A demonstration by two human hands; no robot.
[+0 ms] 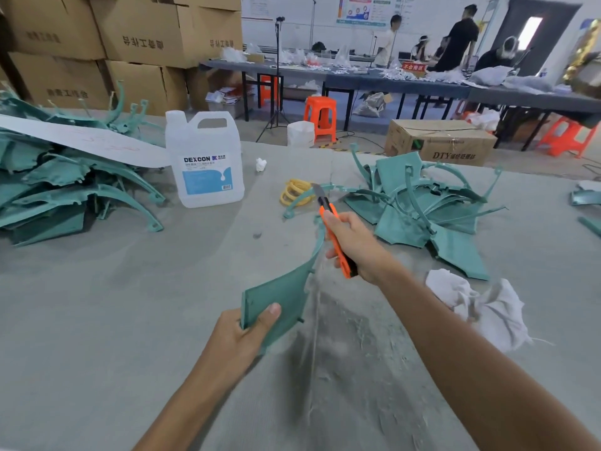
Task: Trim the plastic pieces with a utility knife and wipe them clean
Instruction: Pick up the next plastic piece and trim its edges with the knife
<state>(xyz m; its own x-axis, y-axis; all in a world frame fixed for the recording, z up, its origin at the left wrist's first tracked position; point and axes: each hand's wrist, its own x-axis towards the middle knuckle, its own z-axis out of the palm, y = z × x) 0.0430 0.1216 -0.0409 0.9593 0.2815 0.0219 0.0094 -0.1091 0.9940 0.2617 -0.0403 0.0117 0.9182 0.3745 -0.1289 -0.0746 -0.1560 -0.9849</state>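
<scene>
1. Head cam: the step in hand looks like trimming. The utility knife [335,236] has its blade out and is raised off the part, tip pointing away. No cut is happening at this instant.
2. Right hand [354,245]: fingers [331,219] wrapped round the orange knife handle. Left hand [240,336]: thumb on top, other fingers underneath, pinching the near corner of the teal plastic piece [279,297].
3. The piece is held tilted above the worktop [113,304], well nearer the camera than the DEXCON jug [205,161] and a bit to its right. Its thin curved arm runs up toward the knife.
4. Look of the piece: a flat textured panel w/ small pegs on the right edge and one long rib. The edge by the knife is blurred, so I can't tell if flash is left.
5. Next move prob.: bring the blade back to the edge at a shallow angle and stroke away from the left hand. The part looks thin and bendy, so it needs a firm hold.
6. Wiping not yet begun, I'd say. The white rag [481,307] lies untouched, far right of the jug on the near side.
7. One heap of teal parts [65,183] sits just left of the jug. Another heap [422,206] sits to its right, well apart.
</scene>
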